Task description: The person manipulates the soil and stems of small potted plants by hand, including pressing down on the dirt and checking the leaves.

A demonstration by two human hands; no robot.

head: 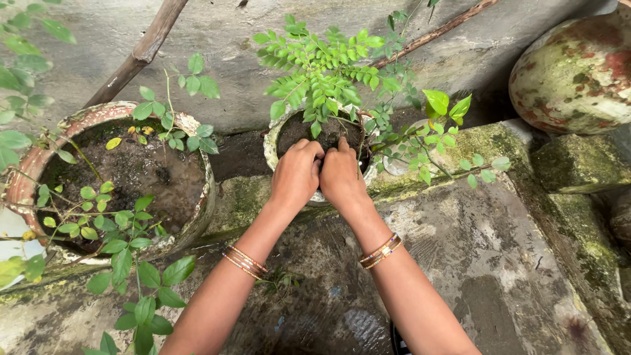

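Observation:
A small round pot (271,150) of dark soil (294,130) holds a leafy green plant (322,72) at the middle of the head view. My left hand (296,174) and my right hand (340,176) lie side by side over the pot's near rim. Their fingers curl down into the soil at the base of the plant's stem. Whether they grip anything there is hidden by the fingers and leaves. Gold bangles sit on both wrists.
A larger weathered pot (197,217) with dark soil and thin leafy stems stands at the left. A big mottled round vessel (575,72) sits at the top right. Mossy stone blocks (578,164), a wet concrete slab (473,256) and a leaning wooden stick (141,52) surround the pots.

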